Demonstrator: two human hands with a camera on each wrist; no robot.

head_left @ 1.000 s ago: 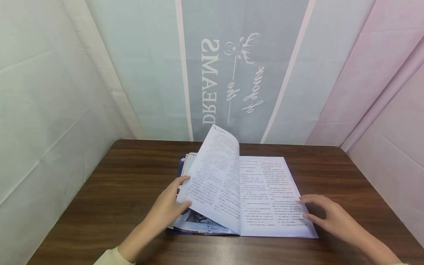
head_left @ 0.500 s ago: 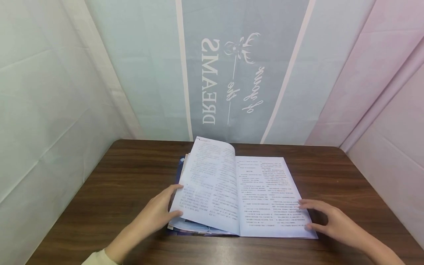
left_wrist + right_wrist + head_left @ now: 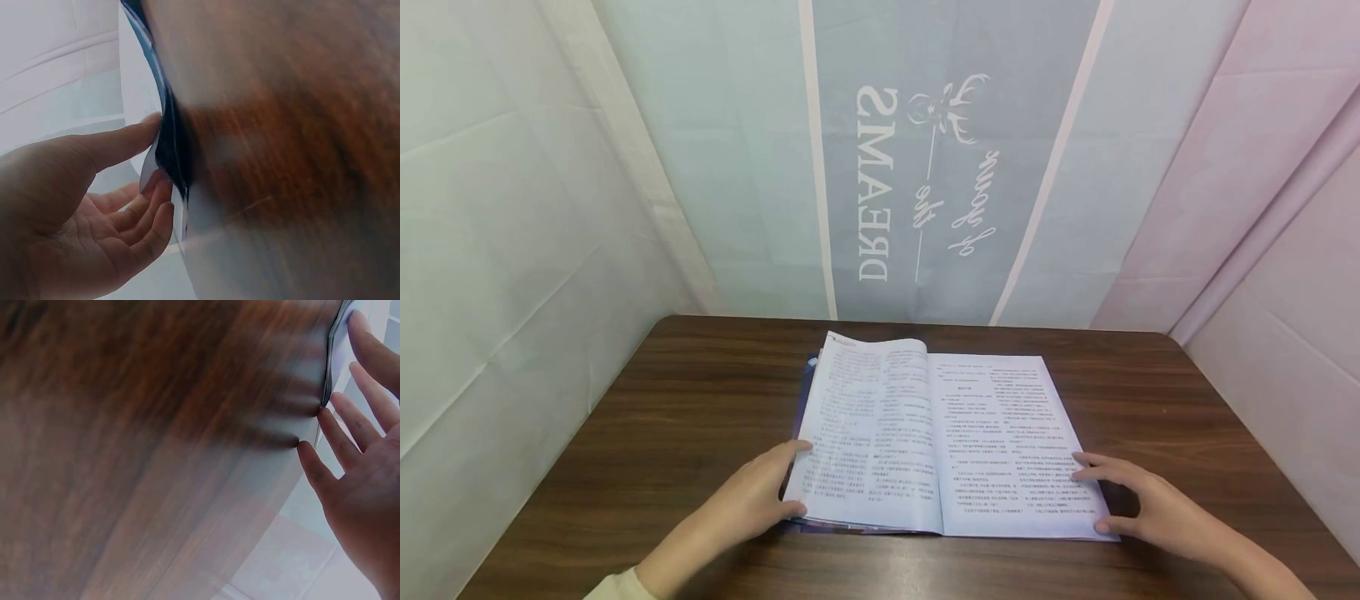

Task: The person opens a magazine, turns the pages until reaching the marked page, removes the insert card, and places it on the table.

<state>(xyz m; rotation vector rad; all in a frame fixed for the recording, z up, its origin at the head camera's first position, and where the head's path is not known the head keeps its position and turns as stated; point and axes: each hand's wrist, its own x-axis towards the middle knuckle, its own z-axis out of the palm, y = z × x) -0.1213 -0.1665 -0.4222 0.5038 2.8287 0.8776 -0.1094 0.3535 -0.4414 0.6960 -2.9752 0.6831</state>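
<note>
An open magazine (image 3: pixel 992 450) lies on the dark wood table, both visible pages covered with printed text. At its left edge is my left hand (image 3: pixel 752 492), thumb over the left page (image 3: pixel 872 425) and fingers at the page's side. In the left wrist view, the left hand (image 3: pixel 94 212) has its thumb and curled fingers about a bent page edge (image 3: pixel 149 170). My right hand (image 3: pixel 1161 504) rests at the lower right edge, thumb on the right page. The right wrist view shows the right hand (image 3: pixel 365 462) with spread fingers, fingertips touching the table beside the magazine's edge (image 3: pixel 328 369).
The wood-grain tabletop (image 3: pixel 685 400) surrounds the magazine. Behind it hangs a blue-grey cloth (image 3: pixel 1037 50) with mirrored white lettering. Pale fabric walls stand on the left (image 3: pixel 512 208) and right (image 3: pixel 1292 292).
My left hand has drawn the raised page left and down, so it now lies over the left side of the magazine. The right hand has stayed at the right edge, shifting only slightly.
</note>
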